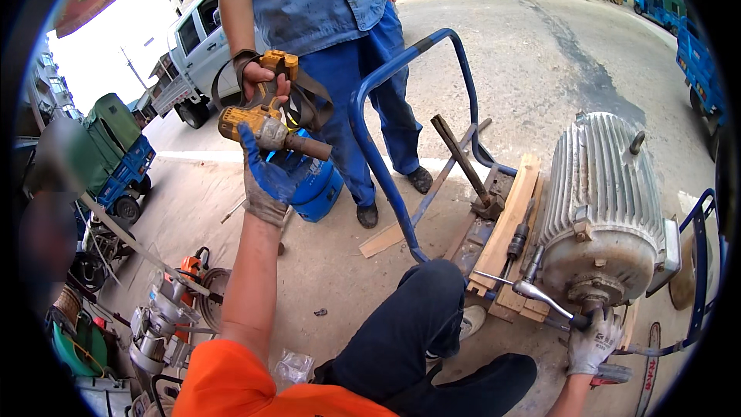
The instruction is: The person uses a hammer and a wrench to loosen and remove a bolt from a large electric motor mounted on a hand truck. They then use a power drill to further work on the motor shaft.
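Note:
A yellow and grey impact wrench (258, 123) with a long socket hangs from the bare hand (261, 83) of a person in blue work clothes. My left hand (266, 181), in a grey and blue glove, reaches up to it, fingers stretched along its near side; whether they touch is unclear. At the lower right, my right hand (596, 341), in a pale grey glove, closes around the black grip of a ratchet wrench (540, 295). That hand is right by the shaft end of a large ribbed grey electric motor (610, 208).
The motor rests on wooden boards (509, 224) over a blue-framed hand cart (363, 131). A blue bucket (318, 189) stands by the person's feet. Machines and tools (166, 316) crowd the lower left. A white pickup (197, 54) and blue three-wheelers (698, 69) are farther off.

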The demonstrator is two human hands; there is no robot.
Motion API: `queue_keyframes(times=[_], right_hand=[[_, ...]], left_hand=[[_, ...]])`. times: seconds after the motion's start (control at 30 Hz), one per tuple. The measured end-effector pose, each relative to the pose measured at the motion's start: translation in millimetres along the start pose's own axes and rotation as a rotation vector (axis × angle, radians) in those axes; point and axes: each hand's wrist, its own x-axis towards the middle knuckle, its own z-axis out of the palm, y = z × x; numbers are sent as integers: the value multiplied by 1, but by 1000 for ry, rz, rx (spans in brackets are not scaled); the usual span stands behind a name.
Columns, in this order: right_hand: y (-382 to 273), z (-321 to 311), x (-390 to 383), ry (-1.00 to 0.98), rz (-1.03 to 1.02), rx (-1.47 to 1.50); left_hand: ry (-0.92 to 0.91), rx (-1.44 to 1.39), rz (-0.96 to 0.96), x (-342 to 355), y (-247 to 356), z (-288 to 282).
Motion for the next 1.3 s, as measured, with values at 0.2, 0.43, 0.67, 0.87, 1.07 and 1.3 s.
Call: queue_keyframes(times=[0.2,0.43,0.67,0.87,1.07,1.3], right_hand=[[4,4,-3,105,-37,6],[-4,-5,0,13,-51,-12],[-18,-15,3,6,-148,33],[-10,-12,-2,-75,-80,44],[-3,-5,-4,23,-136,3],[-7,-7,-2,29,-133,-41]], left_hand=[[162,56,261,52,-11,-33],[-118,-521,1,-20,0,-102],[-223,-701,-75,-85,-15,-134],[-228,-748,-109,-113,-22,-134],[-132,-716,-128,-132,-31,-149],[-50,-686,-228,-151,-29,-166]])
